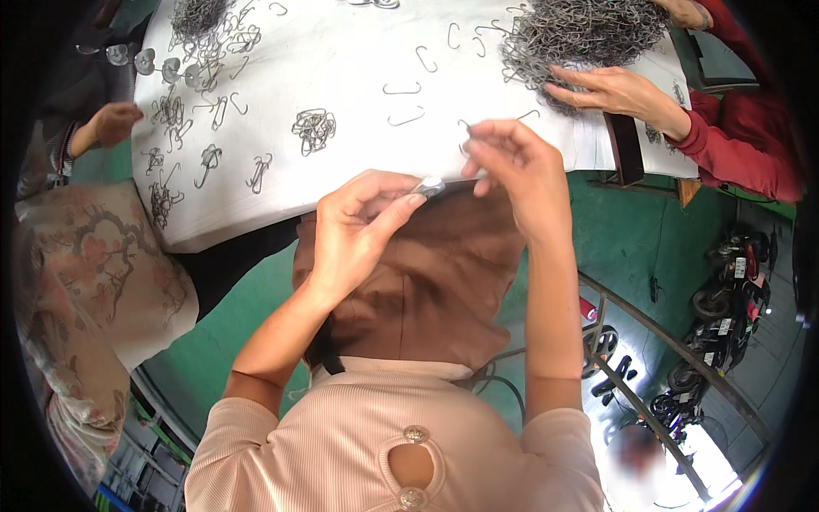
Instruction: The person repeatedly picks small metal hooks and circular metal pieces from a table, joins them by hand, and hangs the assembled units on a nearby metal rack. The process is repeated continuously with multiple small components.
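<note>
Between the thumb and fingers of my left hand (363, 209) is a small shiny metal piece (432, 185), held just off the near edge of the white-covered table (358, 158). Close by on its right, my right hand (520, 166) pinches a thin bent wire hook (464, 128), its curved tip showing past the fingers. The two hands are apart. Beyond them, a few loose wire hooks (402, 89) lie on the cloth. A tangled clump of hooks (314, 131) rests to the left of these.
At the far right, a co-worker's hand (631, 96) touches a large heap of wire hooks (597, 30). Another person's hand (115, 125) is at the left edge, near several small hook bundles (210, 159) and rounded metal pieces (145, 61). A railing (674, 341) and motorbikes (712, 303) are lower right.
</note>
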Demonstrator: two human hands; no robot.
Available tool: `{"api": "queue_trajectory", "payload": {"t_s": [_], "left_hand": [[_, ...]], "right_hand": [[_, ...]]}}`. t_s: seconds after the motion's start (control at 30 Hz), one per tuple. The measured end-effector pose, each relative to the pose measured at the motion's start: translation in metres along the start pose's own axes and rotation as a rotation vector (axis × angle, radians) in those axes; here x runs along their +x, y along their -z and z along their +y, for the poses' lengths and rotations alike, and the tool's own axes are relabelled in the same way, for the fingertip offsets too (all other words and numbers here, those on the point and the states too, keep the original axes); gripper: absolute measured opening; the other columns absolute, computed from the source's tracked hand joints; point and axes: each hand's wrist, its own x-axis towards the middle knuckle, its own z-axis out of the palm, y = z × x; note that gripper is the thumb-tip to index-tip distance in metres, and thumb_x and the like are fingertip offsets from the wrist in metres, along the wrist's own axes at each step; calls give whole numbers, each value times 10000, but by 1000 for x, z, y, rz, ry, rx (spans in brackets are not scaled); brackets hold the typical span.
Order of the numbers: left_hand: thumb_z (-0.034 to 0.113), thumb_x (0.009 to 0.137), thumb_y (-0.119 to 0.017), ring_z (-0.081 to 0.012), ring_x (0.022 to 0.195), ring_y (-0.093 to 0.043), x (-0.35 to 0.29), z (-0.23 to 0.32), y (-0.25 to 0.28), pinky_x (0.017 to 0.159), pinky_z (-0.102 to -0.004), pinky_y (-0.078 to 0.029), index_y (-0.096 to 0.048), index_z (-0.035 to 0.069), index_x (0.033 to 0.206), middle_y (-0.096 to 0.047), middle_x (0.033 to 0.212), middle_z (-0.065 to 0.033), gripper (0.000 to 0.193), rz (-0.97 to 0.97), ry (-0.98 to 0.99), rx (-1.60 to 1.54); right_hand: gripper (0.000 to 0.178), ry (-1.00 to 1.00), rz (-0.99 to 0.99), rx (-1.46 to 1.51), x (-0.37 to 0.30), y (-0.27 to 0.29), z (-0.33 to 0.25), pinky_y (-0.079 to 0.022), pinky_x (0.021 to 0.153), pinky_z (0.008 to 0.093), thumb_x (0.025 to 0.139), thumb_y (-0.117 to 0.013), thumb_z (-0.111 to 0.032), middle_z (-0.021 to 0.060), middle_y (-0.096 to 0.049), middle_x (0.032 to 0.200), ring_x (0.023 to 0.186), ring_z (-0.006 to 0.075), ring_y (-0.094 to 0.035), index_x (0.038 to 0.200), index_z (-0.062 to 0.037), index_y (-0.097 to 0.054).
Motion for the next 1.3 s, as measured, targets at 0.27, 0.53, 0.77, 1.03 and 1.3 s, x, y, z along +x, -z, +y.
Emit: {"api": "queue_trajectory", "payload": {"t_s": [0.27,0.53,0.77,1.03,1.3], "left_hand": [[-1,859,-664,-72,798,-646,2,0,-2,719,-205,-515,-654,-26,954,-695,863,-44,99,13,-10,-71],[2,844,-683,-70,739,-632,-1,-3,-5,690,-201,-516,-654,-33,951,-689,865,-47,117,-8,-74,66],[184,873,-638,-170,753,-632,89,2,27,697,-290,-504,-709,58,1015,-705,933,-106,203,73,-383,521],[309,869,-648,-283,980,-608,261,-17,31,791,-404,-518,-697,50,1044,-659,1069,-104,317,297,-646,1362],[262,940,-577,-213,732,-673,224,6,44,701,-313,-545,-660,-11,1030,-685,875,-92,299,87,-382,715]], "right_hand": [[103,-84,59,250,-45,-24,9,-396,549,174,864,-672,-69,2,-597,824,674,46,-530,936,-9,-628],[71,251,233,-1,-43,-47,23,-403,685,209,853,-659,-52,57,-499,1011,857,84,-488,896,-12,-618],[99,485,306,-146,-51,-51,35,-410,815,287,825,-687,-42,86,-500,1010,904,186,-483,886,-24,-611],[88,529,278,-198,-53,-47,34,-425,807,292,819,-703,-50,79,-513,989,902,190,-507,870,-35,-631],[99,512,227,-188,-53,-44,47,-443,777,289,799,-694,-4,84,-527,964,867,198,-528,870,-21,-627]]}}
